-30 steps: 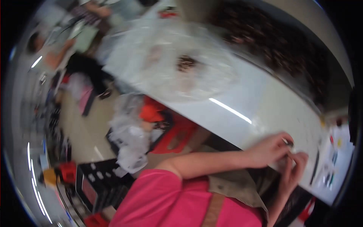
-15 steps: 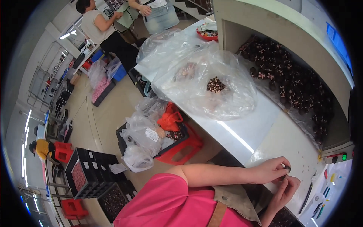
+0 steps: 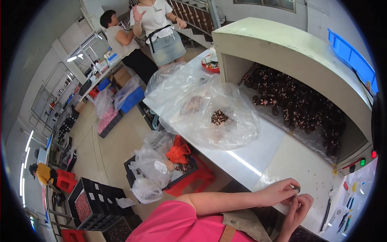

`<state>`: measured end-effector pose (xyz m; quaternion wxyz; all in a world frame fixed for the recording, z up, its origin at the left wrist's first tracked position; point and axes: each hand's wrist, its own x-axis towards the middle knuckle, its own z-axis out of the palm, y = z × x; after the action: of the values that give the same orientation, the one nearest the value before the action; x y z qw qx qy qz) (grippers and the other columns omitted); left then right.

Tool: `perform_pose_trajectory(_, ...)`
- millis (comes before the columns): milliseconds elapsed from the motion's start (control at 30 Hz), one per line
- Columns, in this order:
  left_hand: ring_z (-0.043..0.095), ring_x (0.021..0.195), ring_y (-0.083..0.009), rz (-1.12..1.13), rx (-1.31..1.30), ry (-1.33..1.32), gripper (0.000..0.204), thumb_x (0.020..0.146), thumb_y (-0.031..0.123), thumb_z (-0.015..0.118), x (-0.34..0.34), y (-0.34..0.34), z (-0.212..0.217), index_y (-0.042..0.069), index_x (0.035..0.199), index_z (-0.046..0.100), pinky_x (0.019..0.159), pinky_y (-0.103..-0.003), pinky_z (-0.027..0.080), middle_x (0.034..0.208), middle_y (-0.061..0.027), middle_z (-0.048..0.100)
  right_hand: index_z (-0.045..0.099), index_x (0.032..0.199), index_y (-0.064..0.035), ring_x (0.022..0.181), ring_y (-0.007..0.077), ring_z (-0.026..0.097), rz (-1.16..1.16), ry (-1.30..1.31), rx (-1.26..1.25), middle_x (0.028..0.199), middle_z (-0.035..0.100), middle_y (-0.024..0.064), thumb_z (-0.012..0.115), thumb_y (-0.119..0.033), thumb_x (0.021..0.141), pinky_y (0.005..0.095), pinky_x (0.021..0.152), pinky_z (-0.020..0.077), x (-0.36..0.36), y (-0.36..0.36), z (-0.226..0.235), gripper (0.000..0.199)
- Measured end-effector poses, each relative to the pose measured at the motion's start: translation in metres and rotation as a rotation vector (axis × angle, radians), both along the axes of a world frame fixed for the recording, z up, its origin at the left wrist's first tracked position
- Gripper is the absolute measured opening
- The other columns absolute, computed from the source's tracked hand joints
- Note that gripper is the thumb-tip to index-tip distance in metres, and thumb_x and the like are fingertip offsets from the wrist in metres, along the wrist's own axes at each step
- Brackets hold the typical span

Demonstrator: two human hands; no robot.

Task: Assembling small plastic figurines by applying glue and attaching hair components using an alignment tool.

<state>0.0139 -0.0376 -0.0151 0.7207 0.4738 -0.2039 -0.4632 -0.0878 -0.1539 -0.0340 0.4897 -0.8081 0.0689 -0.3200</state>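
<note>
My left hand (image 3: 278, 192) and my right hand (image 3: 299, 209) meet at the near right of the white table (image 3: 250, 155), fingertips pinched together on a small dark round part (image 3: 297, 188). Both hands hold it just above the table's edge. A large clear plastic bag (image 3: 213, 117) with a heap of small dark parts inside lies on the table farther away. Under a pale hood (image 3: 290, 52) at the right sit several rows of dark small parts (image 3: 298, 105).
Two people (image 3: 149, 32) stand at the far end of the table. On the floor at the left are plastic bags (image 3: 151, 169), a red stool (image 3: 193, 177) and black crates (image 3: 86, 203). Pens and small tools (image 3: 342, 205) lie at the right edge.
The view has swung and steadied, bringing the hood, the far people and more floor into sight. My hands stay together on the small part at the table's near edge.
</note>
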Motion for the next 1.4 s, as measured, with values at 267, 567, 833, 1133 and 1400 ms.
perform_pose_trajectory(267, 0.056, 0.089, -0.0105, -0.002, 0.017, 0.032, 0.030, 0.094, 0.016, 0.045, 0.004, -0.001, 0.003, 0.002, 0.120, 0.040, 0.078, -0.025, 0.050, 0.097, -0.0066, 0.054, 0.049, 0.089, -0.0020, 0.088, 0.0198, 0.045, 0.033, 0.015, 0.117, 0.094, 0.043, 0.0100, 0.053, -0.002, 0.085, 0.0275, 0.079, 0.0383, 0.007, 0.001, 0.005, 0.006)
perform_pose_trajectory(567, 0.055, 0.088, -0.0093, -0.040, 0.075, -0.004, 0.030, 0.095, 0.017, 0.044, 0.002, -0.002, 0.003, 0.004, 0.121, 0.040, 0.076, -0.023, 0.048, 0.096, -0.0048, 0.054, 0.045, 0.093, -0.0008, 0.088, 0.0149, 0.043, 0.035, -0.038, 0.217, 0.093, 0.042, 0.0060, 0.044, -0.007, 0.091, 0.0255, 0.082, 0.0350, 0.001, -0.003, 0.006, 0.006)
perform_pose_trajectory(833, 0.053, 0.088, -0.0082, -0.029, 0.098, 0.005, 0.036, 0.095, 0.023, 0.044, 0.000, -0.006, 0.009, 0.008, 0.128, 0.040, 0.077, -0.023, 0.046, 0.093, -0.0028, 0.054, 0.046, 0.091, -0.0006, 0.084, 0.0155, 0.044, -0.016, -0.078, 0.268, 0.091, 0.043, 0.0071, 0.047, -0.003, 0.087, 0.0248, 0.077, 0.0370, 0.000, -0.007, 0.004, 0.004)
perform_pose_trajectory(1133, 0.053, 0.091, -0.0084, -0.026, 0.110, -0.043, 0.036, 0.095, 0.023, 0.044, 0.000, -0.005, 0.013, 0.009, 0.128, 0.042, 0.081, -0.024, 0.047, 0.097, -0.0026, 0.055, 0.045, 0.090, -0.0007, 0.083, 0.0131, 0.042, -0.001, -0.060, 0.249, 0.089, 0.042, 0.0049, 0.045, -0.003, 0.090, 0.0225, 0.078, 0.0348, -0.001, -0.006, 0.008, 0.003)
perform_pose_trajectory(1400, 0.053, 0.093, -0.0102, -0.034, 0.112, -0.030, 0.036, 0.095, 0.021, 0.044, 0.000, -0.007, 0.014, 0.007, 0.128, 0.041, 0.084, -0.026, 0.047, 0.098, -0.0040, 0.054, 0.045, 0.089, -0.0006, 0.083, 0.0132, 0.042, 0.000, -0.059, 0.248, 0.089, 0.043, 0.0052, 0.046, -0.003, 0.089, 0.0231, 0.077, 0.0356, -0.001, -0.006, 0.009, 0.002)
